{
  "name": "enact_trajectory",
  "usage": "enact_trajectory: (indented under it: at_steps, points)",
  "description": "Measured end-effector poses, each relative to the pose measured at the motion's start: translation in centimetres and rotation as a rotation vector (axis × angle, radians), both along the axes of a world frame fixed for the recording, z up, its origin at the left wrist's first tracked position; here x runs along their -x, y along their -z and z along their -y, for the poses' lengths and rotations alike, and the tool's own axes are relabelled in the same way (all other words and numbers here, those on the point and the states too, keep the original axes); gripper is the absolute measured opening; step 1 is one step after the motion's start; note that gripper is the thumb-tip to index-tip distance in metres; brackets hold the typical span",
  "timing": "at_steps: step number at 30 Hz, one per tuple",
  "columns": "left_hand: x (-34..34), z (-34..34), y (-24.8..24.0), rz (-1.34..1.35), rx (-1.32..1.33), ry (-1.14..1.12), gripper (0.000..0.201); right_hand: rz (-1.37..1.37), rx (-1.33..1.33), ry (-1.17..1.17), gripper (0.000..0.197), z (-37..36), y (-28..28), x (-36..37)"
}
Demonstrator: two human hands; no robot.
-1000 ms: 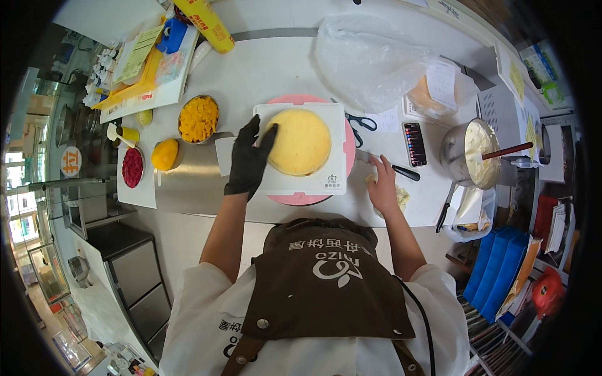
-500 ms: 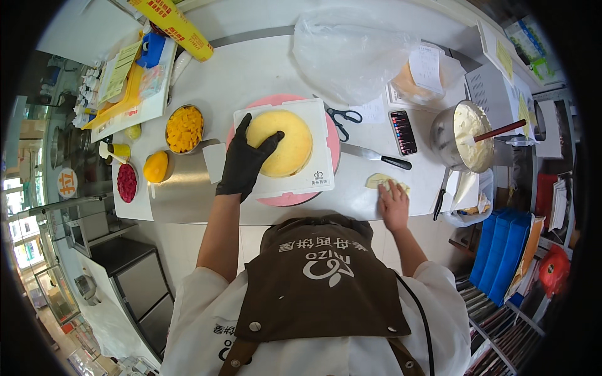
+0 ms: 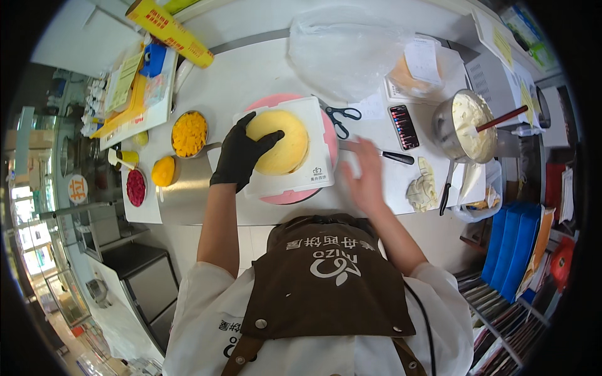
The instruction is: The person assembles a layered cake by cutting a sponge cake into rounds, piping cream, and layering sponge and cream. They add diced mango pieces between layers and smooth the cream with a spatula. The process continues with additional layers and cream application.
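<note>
A round yellow sponge cake (image 3: 290, 143) sits on a white square board (image 3: 318, 141), which rests on a pink round turntable (image 3: 285, 199). My left hand (image 3: 239, 153), in a black glove, lies over the cake's left side, thumb and fingers spread across its top and edge. My bare right hand (image 3: 365, 178) is in the air right of the board, blurred by motion, fingers apart and nothing visible in it. A palette knife (image 3: 397, 157) with a black handle lies just beyond it. Further right lies a crumpled pale-yellow thin sheet (image 3: 423, 190).
Scissors (image 3: 342, 119) and a phone (image 3: 404, 127) lie right of the turntable. A metal bowl of cream (image 3: 467, 128) holds a brown-handled tool; a black-handled knife (image 3: 446, 191) lies nearby. Leftward are a bowl of diced yellow fruit (image 3: 189, 133), a yellow fruit half (image 3: 163, 171) and red fruit (image 3: 136, 187).
My right hand has let go of the pale-yellow sheet and moved left toward the board. The sheet now lies further right, more spread out. My left hand stays on the cake.
</note>
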State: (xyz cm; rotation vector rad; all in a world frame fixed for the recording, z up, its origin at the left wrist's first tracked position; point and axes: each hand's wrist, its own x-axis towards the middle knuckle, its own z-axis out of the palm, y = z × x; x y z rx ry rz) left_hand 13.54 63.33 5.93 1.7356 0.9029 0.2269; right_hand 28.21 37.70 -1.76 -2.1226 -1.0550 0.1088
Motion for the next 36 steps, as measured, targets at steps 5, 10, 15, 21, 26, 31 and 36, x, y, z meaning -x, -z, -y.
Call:
enact_trajectory:
  at_steps: [5,10,15,21,26,31,36]
  points:
    - [-0.8,0.1,-1.0,0.007,0.017,-0.020,0.066,-0.327,-0.028,-0.126,0.068,-8.0,-1.0,3.4]
    - [0.2,0.0,-0.3,0.092,0.062,-0.172,0.063,-0.495,-0.208,-0.123,0.068,-9.3,-1.1,4.7]
    - [0.5,1.3,-1.3,0.196,0.282,-0.105,0.058,-0.864,-0.402,-0.101,0.069,-7.7,-2.8,3.5]
    - [-3.9,10.7,1.0,0.167,0.375,0.147,0.074,-1.253,-0.402,-0.098,0.067,3.8,-4.2,-3.9]
    - [-9.9,20.5,11.6,0.325,0.917,0.175,0.061,-1.173,-0.136,0.139,0.061,13.8,2.3,-8.2]
    - [-9.9,22.8,20.0,0.242,1.044,-0.077,0.054,-0.718,0.110,0.191,0.036,23.7,6.3,-14.5]
    - [-9.2,20.8,18.7,0.097,0.629,-0.062,0.068,-0.270,0.198,0.801,0.038,36.5,11.4,-32.1]
